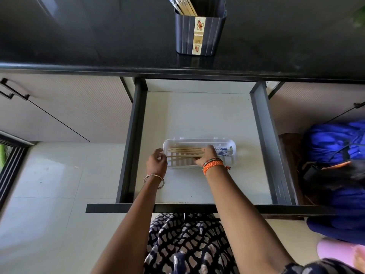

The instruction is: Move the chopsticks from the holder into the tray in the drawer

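A dark blue holder [200,34] stands on the black counter with several chopsticks [184,4] still upright in it. Below, the drawer [197,115] is pulled out, and a white slotted tray [233,153] lies on its floor. Several wooden chopsticks [183,150] with blue patterned ends lie lengthwise in the tray. My right hand [205,155] is over the tray's middle, fingers closed on the chopsticks. My left hand [157,162] rests at the tray's left end with fingers curled against its rim.
The black counter edge [118,69] overhangs the drawer's back. Dark drawer sides [131,135] flank the pale floor. Closed cabinet doors with black handles [11,91] are at left. Another person in blue [335,155] crouches at the right of the drawer.
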Demonstrator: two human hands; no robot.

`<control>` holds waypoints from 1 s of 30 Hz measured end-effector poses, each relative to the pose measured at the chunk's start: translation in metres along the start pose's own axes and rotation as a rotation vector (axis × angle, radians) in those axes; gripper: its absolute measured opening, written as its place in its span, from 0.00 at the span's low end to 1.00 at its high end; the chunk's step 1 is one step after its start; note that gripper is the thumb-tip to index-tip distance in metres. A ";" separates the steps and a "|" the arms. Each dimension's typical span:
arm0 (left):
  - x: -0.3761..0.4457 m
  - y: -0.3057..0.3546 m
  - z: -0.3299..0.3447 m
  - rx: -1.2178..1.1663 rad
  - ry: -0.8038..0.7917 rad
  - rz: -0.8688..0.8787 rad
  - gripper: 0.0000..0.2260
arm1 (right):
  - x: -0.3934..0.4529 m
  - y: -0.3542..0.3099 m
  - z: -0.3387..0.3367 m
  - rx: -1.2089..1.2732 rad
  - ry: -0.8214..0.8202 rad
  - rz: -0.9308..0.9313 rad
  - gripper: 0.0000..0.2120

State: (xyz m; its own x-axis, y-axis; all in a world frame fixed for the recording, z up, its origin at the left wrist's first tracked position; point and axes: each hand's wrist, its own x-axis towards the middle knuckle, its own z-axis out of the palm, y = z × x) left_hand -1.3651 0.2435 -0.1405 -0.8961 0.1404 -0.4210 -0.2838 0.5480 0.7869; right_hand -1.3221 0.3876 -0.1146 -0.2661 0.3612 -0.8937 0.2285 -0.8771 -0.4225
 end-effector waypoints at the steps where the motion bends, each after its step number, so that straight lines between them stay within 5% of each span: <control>1: 0.000 0.000 0.000 0.001 0.003 0.004 0.13 | 0.000 -0.001 0.001 -0.039 -0.010 -0.011 0.14; 5: 0.002 -0.002 0.001 -0.005 0.005 0.005 0.13 | 0.003 0.002 0.003 -0.170 -0.005 -0.094 0.11; 10: 0.002 -0.002 0.001 -0.014 0.013 0.013 0.13 | 0.015 -0.002 0.000 -1.376 -0.023 -0.789 0.17; 13: 0.003 -0.002 0.000 -0.036 0.004 0.009 0.13 | 0.025 -0.009 -0.008 -1.848 -0.105 -0.890 0.24; 19: 0.006 -0.004 0.000 -0.096 -0.006 -0.014 0.14 | 0.025 -0.006 -0.013 -1.903 -0.182 -0.816 0.20; 30: 0.007 -0.006 0.001 -0.095 -0.005 -0.015 0.15 | 0.026 -0.010 -0.021 -1.946 0.221 -0.800 0.14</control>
State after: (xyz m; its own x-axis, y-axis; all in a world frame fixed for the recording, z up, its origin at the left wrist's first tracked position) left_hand -1.3695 0.2424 -0.1488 -0.8900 0.1369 -0.4349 -0.3285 0.4691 0.8198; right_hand -1.3117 0.4120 -0.1366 -0.7220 0.5497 -0.4201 0.6312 0.7720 -0.0746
